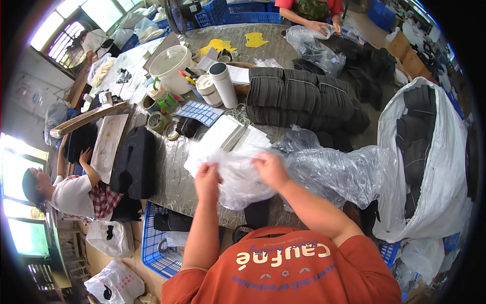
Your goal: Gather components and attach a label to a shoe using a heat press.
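A clear plastic bag point(238, 185) is stretched between my two hands, its upper part blurred. My left hand point(207, 180) pinches it at the left side. My right hand point(269, 168) grips it at the upper right, fingers closed. Just beyond the bag lies a stack of white paper sheets point(221, 134). To the right of my right hand, a heap of clear plastic bags point(339, 172) spreads over the table. Bundled stacks of dark grey flat pieces point(298, 96), tied with string, stand farther back.
A white bucket point(171, 68), a white bottle point(223, 83) and tape rolls point(156, 121) stand at the back left. A white sack point(445, 167) with dark bundles is at right. A blue crate point(157, 238) sits below the table. Co-workers' hands work at far left point(85, 156) and at the back point(319, 28).
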A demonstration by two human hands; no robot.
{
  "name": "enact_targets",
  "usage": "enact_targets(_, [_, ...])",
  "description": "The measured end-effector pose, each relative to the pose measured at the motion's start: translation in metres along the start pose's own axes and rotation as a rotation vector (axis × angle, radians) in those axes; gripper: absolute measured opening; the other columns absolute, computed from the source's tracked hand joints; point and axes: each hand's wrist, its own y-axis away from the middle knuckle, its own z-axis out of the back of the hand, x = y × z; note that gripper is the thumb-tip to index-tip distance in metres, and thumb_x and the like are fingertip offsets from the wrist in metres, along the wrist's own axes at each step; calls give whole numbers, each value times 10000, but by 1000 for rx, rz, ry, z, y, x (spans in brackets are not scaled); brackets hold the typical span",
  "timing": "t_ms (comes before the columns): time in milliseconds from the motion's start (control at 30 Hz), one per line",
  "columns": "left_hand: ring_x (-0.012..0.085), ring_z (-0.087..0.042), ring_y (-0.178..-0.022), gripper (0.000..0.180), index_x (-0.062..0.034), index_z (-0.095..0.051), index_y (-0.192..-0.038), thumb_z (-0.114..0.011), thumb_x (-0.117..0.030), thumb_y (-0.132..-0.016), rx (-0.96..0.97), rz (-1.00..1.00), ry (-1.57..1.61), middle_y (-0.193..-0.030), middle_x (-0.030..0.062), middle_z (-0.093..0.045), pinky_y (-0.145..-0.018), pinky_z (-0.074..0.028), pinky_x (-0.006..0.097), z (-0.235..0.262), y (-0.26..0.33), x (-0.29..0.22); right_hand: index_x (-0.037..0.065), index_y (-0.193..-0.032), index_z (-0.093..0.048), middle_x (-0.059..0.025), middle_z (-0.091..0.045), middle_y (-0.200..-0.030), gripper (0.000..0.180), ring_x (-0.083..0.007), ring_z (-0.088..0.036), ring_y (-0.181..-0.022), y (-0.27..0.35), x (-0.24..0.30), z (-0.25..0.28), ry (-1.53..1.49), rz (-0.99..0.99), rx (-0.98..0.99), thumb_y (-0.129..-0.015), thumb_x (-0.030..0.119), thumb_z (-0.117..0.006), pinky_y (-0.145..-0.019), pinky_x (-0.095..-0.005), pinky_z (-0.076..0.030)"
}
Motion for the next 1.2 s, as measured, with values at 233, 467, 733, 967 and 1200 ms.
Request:
enact_targets(233, [192, -575, -848, 160, -13, -545, -815, -602, 34, -673, 288, -681, -511, -1082, 142, -568, -761, -455, 301, -15, 19, -33, -54, -1019, -569, -223, -569, -1072, 242, -301, -565, -971, 23, 14, 15, 23, -140, -42, -806, 61, -565, -830, -354, -449])
enact_targets(467, [176, -617, -822, 217, 29, -606, -929, -532, 89, -734, 392, -581, -748, -927, 135, -629, -699, -479, 276, -32, 55, -35, -71, -1077, -543, -115, -622, -976, 264, -200, -605, -834, 36, 56, 41, -636, -588, 84, -821, -9, -550, -718, -302, -511])
enact_targets(733, [152, -592, -650, 227, 27, -618, -944, -446, 75, -804, 133, -365, -869, -819, 121, -634, -631, -481, 258, 7, 41, -31, 30, -1334, -339, -167, -306, -1383, 644, -250, -368, -1236, 48, 92, 76, -902, -611, 495, -811, 217, -665, -953, -391, -386])
enact_targets(967, [77, -464, -593, 279, -11, -608, -981, -405, 47, -798, 142, -292, -563, -673, 1, -525, -550, -396, 231, -34, 63, -35, 38, -1040, -505, -180, -538, -1061, 317, -262, -522, -1021, 47, 96, 54, -40, -107, 234, -792, 167, -654, -819, -332, -440])
enact_targets(1200, [119, -558, -636, 238, 34, -566, -1051, -516, -7, -822, 80, -190, -597, -795, 69, -599, -568, -467, 248, 18, 49, -56, 56, -940, -456, -47, -533, -812, 110, -114, -513, -675, 45, 31, 47, -896, -364, -265, -877, 91, -538, -588, -249, -440])
